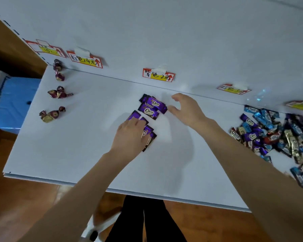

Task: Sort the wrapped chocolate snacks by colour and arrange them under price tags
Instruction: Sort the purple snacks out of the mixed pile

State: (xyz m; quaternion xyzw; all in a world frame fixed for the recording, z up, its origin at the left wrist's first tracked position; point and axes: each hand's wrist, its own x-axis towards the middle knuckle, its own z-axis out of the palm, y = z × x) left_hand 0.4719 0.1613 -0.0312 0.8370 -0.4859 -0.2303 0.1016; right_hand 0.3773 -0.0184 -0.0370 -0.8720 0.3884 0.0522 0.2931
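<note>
White tabletop [77, 145] fills the middle of the frame, meeting a white upright board [164, 32] along a seam that slants down to the right; wooden floor [24, 198] shows at the lower left, and a blue box [16, 102] stands at the left edge.

Handwritten price tags are taped along the seam; the purple price tag [158, 75] sits at centre, the red price tag [86, 60] to its upper left, and another tag [233, 89] to its right.

Purple Choco snacks [151, 106] lie in a loose column just under the purple price tag, at the centre of the frame; the upper packets show their faces, the lower ones overlap.

The left hand [129, 135] lies flat on the lower purple packets, fingers straight and close together, pressing them to the tabletop.

The right hand [185, 107] hovers just right of the upper packets, fingers spread and loosely curved, holding nothing; whether the thumb touches the nearest packet cannot be told.

A mixed pile of snacks [273, 135], blue, purple, gold and red, sprawls at the right edge; maroon twist-wrapped sweets [59, 94] run down the left side in small groups.
</note>
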